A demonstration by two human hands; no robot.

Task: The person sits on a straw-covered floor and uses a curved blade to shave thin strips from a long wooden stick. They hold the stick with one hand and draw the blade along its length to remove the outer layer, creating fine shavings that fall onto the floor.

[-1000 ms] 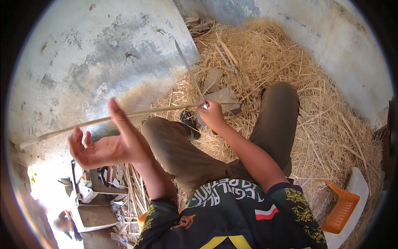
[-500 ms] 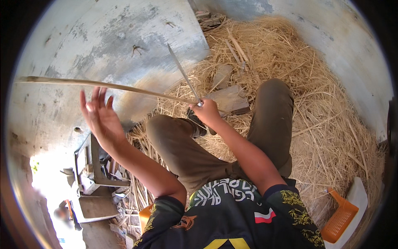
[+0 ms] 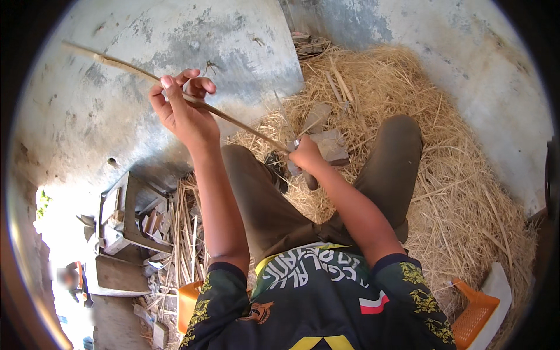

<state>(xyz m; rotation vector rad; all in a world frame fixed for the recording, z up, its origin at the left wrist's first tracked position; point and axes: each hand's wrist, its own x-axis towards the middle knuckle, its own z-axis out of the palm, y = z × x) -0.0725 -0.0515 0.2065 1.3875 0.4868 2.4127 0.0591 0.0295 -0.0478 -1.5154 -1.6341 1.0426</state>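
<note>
A long, thin bamboo strip [image 3: 248, 128] slants from the upper left down to my right hand [image 3: 306, 154]. That hand is closed around the strip's near end together with a knife, whose narrow blade [image 3: 283, 111] points up and away, blurred. The knife's dark handle [image 3: 311, 182] sticks out below my fist. Farther along the strip, my left hand [image 3: 189, 114] is raised, with the strip lying between the thumb and loosely curled fingers. Beneath the right hand, a wooden block [image 3: 331, 147] rests on the shavings between my knees.
Pale shavings [image 3: 461, 175] cover the floor ahead and to the right. An orange plastic basket [image 3: 475, 318] stands at lower right, another orange object [image 3: 188, 300] at lower left. A wooden frame [image 3: 131, 216] and split sticks [image 3: 186, 233] lie left. Worn walls [image 3: 245, 29] rise around.
My left hand has moved right and up from beside the strip and now curls around it. The strip's far end has risen and shifted right. The knife blade has tilted in my right hand.
</note>
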